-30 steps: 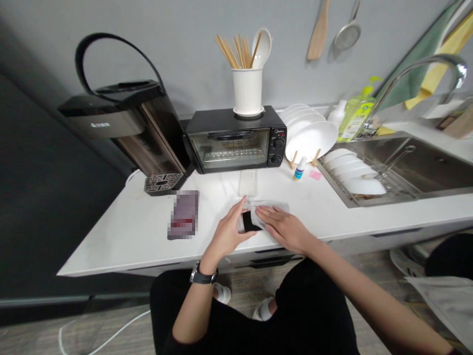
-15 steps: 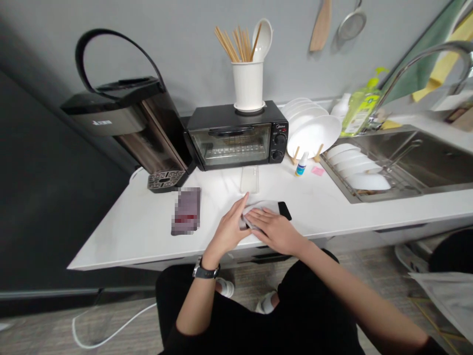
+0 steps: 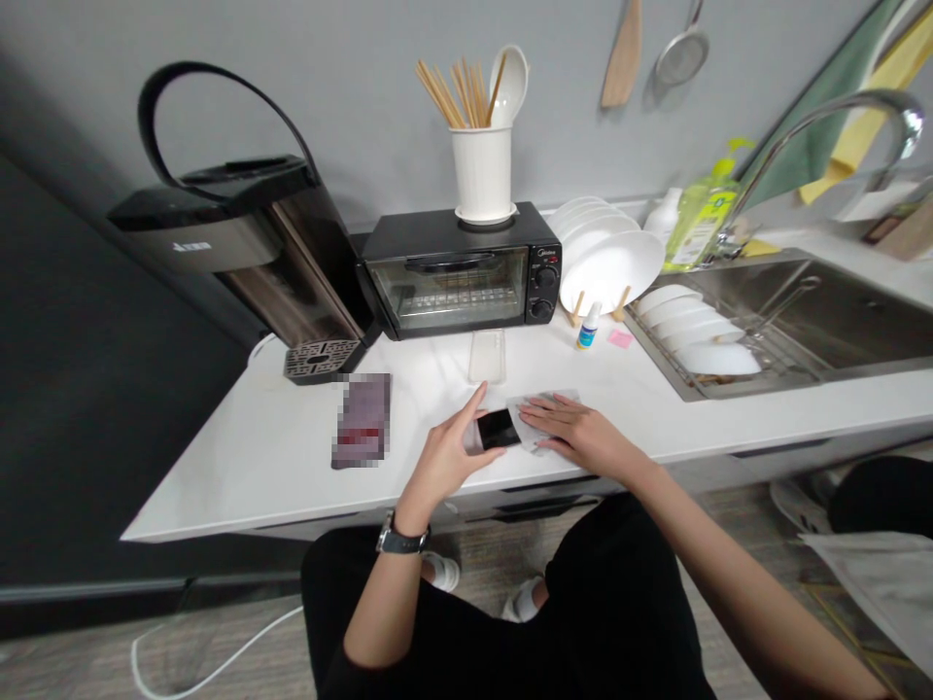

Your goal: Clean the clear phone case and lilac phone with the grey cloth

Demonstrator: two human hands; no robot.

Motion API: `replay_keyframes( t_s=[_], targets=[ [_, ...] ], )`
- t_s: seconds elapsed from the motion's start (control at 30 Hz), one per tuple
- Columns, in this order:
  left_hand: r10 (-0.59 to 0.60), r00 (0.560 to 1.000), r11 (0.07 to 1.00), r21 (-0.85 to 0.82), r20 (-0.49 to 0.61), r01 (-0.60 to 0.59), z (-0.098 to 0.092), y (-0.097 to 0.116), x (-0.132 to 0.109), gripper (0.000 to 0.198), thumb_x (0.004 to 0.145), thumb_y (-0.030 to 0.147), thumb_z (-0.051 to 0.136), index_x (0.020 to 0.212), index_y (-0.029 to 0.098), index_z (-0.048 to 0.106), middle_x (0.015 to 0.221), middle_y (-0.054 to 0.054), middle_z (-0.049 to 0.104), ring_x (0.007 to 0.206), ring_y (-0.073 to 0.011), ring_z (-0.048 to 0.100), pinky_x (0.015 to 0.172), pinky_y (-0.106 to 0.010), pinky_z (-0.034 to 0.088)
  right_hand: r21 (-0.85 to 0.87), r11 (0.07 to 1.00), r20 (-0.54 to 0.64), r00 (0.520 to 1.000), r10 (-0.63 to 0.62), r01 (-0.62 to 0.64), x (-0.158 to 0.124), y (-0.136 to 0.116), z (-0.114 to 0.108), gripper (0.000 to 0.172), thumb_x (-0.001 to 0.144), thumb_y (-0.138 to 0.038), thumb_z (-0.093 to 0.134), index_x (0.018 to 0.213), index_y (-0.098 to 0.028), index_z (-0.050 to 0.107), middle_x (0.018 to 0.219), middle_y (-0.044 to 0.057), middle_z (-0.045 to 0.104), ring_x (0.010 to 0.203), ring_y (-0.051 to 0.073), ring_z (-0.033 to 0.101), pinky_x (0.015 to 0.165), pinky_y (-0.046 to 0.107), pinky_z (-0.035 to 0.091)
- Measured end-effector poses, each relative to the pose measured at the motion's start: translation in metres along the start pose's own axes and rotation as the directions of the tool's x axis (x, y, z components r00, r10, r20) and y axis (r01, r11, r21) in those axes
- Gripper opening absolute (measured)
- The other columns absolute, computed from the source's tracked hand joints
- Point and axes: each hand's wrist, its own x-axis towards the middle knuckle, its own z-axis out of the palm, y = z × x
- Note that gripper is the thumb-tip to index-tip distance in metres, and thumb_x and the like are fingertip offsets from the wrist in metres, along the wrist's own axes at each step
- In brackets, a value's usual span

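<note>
A dark-screened smartphone (image 3: 499, 429) lies on the white counter, its right part hidden under a pale grey cloth (image 3: 537, 445). My left hand (image 3: 446, 455) steadies the phone's left end, with the thumb along the near edge and the index finger toward the far side. Lying flat on the cloth, my right hand (image 3: 579, 433) presses it against the phone with outstretched fingers. Just behind them rests a clear phone case (image 3: 487, 357). A small spray bottle (image 3: 588, 328) with a blue label stands farther right, beside a pink slip (image 3: 621, 338).
A black toaster oven (image 3: 459, 277) backs the counter, with a white utensil pot (image 3: 482, 175) on top. The drinks dispenser (image 3: 269, 258) and a purple pouch-like item (image 3: 364, 418), partly pixelated, are on the left. White plates (image 3: 612, 267) and the sink (image 3: 838, 331) occupy the right.
My right hand has slid rightward along the phone with the cloth, uncovering the left part of the dark screen. My left hand stays at the phone's left end.
</note>
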Motion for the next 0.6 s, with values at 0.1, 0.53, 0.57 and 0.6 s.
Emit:
replay_keyframes(
  t_s=[0.1, 0.53, 0.57, 0.6],
  targets=[
    [-0.007, 1.0, 0.993, -0.116, -0.008, 0.006, 0.0, -0.002, 0.001, 0.074, 0.095, 0.043, 0.072, 0.161, 0.032, 0.04, 0.155, -0.009, 0.059, 0.129, -0.0254, 0.069, 0.115, -0.042, 0.051, -0.011, 0.999, -0.074, 0.996, 0.05, -0.051, 0.009, 0.003, -0.002, 0.036, 0.109, -0.027, 0.047, 0.139, -0.023, 0.068, 0.136, 0.008, 0.074, 0.125, 0.024, 0.07, 0.107, 0.041, 0.055],
    [-0.03, 0.999, 0.989, 0.147, -0.037, 0.035, 0.008, -0.008, 0.007, 0.078, 0.088, 0.024, 0.079, 0.158, 0.022, 0.045, 0.103, -0.006, 0.067, 0.094, -0.0235, 0.064, 0.094, -0.04, 0.055, -0.059, 0.931, -0.274, 0.903, 0.332, -0.36, 0.059, 0.004, 0.026, 0.04, 0.111, -0.04, 0.043, 0.106, -0.019, 0.077, 0.103, 0.012, 0.079, 0.098, 0.027, 0.072, 0.089, 0.038, 0.053],
    [-0.041, 0.999, 0.99, 0.137, -0.033, 0.045, 0.008, -0.008, 0.007, 0.078, 0.087, 0.024, 0.079, 0.157, 0.021, 0.045, 0.101, -0.005, 0.066, 0.092, -0.023, 0.064, 0.092, -0.039, 0.055, -0.078, 0.943, -0.276, 0.916, 0.293, -0.325, 0.058, -0.003, 0.031, 0.04, 0.111, -0.037, 0.041, 0.117, -0.018, 0.076, 0.115, 0.013, 0.078, 0.108, 0.028, 0.071, 0.099, 0.042, 0.052],
    [-0.047, 0.998, 0.991, 0.126, -0.03, 0.051, 0.008, -0.008, 0.008, 0.077, 0.087, 0.024, 0.08, 0.156, 0.021, 0.046, 0.101, -0.005, 0.067, 0.091, -0.0227, 0.064, 0.091, -0.039, 0.055, -0.092, 0.957, -0.261, 0.934, 0.242, -0.274, 0.058, -0.012, 0.037, 0.04, 0.112, -0.035, 0.04, 0.131, -0.017, 0.071, 0.128, 0.015, 0.075, 0.12, 0.029, 0.068, 0.109, 0.047, 0.049]
  ],
)
